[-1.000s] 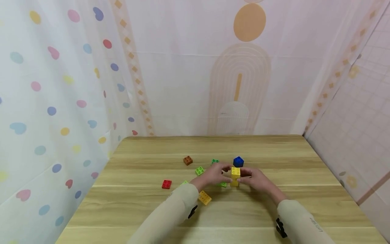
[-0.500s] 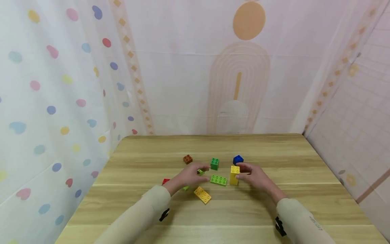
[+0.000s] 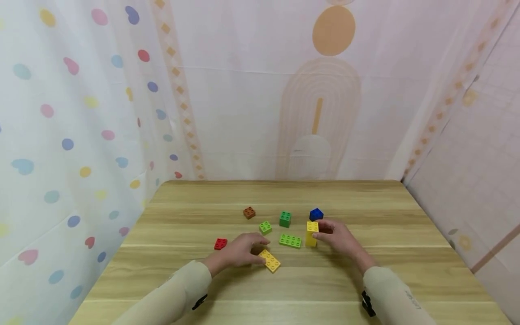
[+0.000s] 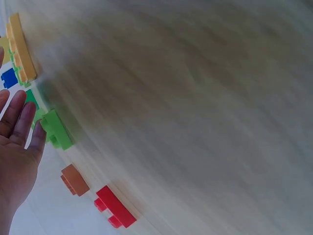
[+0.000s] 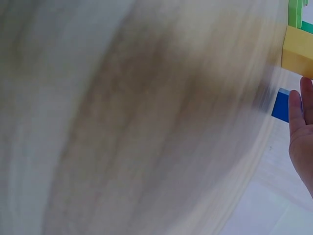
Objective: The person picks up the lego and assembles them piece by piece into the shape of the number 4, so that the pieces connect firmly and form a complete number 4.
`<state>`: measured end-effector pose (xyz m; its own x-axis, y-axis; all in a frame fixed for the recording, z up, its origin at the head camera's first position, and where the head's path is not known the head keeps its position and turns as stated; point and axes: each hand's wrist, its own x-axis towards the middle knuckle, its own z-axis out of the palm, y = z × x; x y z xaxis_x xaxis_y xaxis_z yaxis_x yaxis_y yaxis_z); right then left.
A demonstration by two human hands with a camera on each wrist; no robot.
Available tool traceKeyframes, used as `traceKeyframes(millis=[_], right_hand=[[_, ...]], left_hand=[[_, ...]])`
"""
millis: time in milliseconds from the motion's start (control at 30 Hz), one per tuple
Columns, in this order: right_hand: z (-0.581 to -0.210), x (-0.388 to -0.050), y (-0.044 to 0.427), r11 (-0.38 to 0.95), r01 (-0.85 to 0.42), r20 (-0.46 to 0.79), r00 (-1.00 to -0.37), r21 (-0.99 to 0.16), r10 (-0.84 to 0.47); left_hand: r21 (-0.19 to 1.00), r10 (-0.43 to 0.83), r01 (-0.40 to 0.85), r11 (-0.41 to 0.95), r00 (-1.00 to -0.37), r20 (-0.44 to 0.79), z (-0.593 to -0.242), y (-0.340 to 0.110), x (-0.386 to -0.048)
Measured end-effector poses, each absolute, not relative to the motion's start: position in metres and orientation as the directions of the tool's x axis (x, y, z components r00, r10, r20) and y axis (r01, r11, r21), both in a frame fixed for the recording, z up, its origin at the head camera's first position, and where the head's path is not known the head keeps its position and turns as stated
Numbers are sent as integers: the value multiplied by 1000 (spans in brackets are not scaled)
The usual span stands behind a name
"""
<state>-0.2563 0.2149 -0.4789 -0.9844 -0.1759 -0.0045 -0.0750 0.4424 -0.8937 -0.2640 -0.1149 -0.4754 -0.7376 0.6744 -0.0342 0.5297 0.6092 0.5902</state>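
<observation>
In the head view the right hand [image 3: 339, 238] pinches a tall yellow brick stack [image 3: 312, 234] between thumb and fingers, upright on the table. The left hand [image 3: 239, 250] is at the left end of a flat orange-yellow brick [image 3: 271, 262], its fingers spread and relaxed, thumb over the brick's edge; whether it touches is unclear. In the left wrist view the left hand [image 4: 19, 152] has extended fingers near a light green brick [image 4: 57, 129]. The right wrist view shows the right hand [image 5: 303, 132] beside the yellow stack [image 5: 298, 49].
On the wooden table [image 3: 195, 198] lie a brown brick [image 3: 249, 212], a green one [image 3: 285, 219], a blue one [image 3: 316, 214], a small light green one [image 3: 265, 227], a long light green one [image 3: 290, 241] and a red one [image 3: 220, 243]. Curtains [image 3: 243, 113] hang behind.
The left hand has left the yellow stack and moved left and nearer the front, to the orange-yellow brick. The right hand has stayed at the stack.
</observation>
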Motion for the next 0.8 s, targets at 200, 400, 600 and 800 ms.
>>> traceKeyframes(millis=[200, 400, 600, 800], right_hand=[[-480, -257, 214, 450, -100, 18, -983, -887, -183], [-482, -256, 213, 435, -92, 13, -983, -896, -181], [-483, -255, 213, 433, -71, -3, -986, -899, -167], [-479, -254, 213, 430, -87, 11, -985, -899, -174]], left_hand=[[544, 712, 582, 604, -700, -42, -480, -120, -265], [488, 721, 612, 622, -691, -52, -485, -116, -264], [439, 737, 649, 621, -674, -46, -487, -112, -266], [426, 753, 677, 600, -658, -15, -485, -111, -266]])
